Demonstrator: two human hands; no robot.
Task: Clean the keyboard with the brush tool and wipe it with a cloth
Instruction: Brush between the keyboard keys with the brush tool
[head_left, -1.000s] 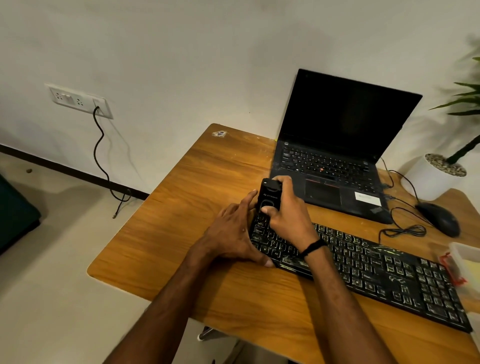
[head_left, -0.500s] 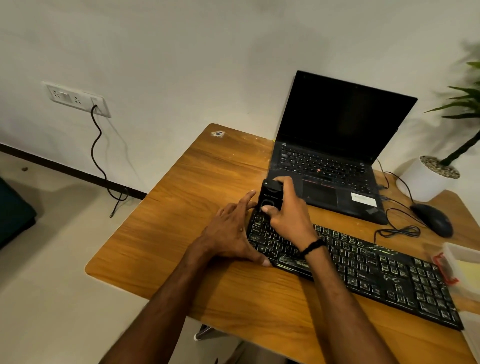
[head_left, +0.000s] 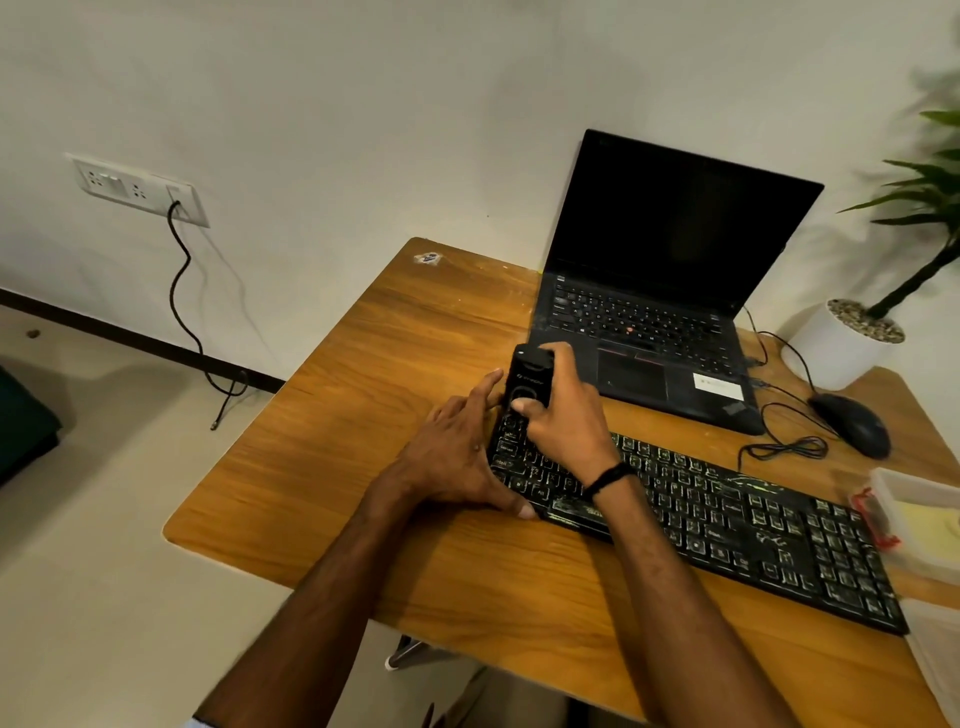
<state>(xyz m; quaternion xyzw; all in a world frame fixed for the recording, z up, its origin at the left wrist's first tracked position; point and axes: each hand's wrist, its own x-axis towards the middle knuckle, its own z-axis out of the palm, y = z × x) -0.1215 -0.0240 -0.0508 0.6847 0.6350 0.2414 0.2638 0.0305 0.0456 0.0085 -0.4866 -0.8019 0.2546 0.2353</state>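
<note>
There is just one camera. It sits on the person's head and looks forward and down. It is close to the tabletop (head_left: 363, 415), and the person's arms (head_left: 675, 597) reach in from the bottom edge. The keyboard (head_left: 727, 519) lies near, in the middle and to the right. The wall (head_left: 363, 104) fills the top, farther off. The floor (head_left: 78, 545) shows on the left.

Warm yellow light, kinda dim. Soft shadows on the table (head_left: 332, 467) & on the wall (head_left: 883, 78) near the plant (head_left: 927, 176). Plant leaves look blurry. Pic bends at the edges, wide lens. Middle is sharp.
</note>
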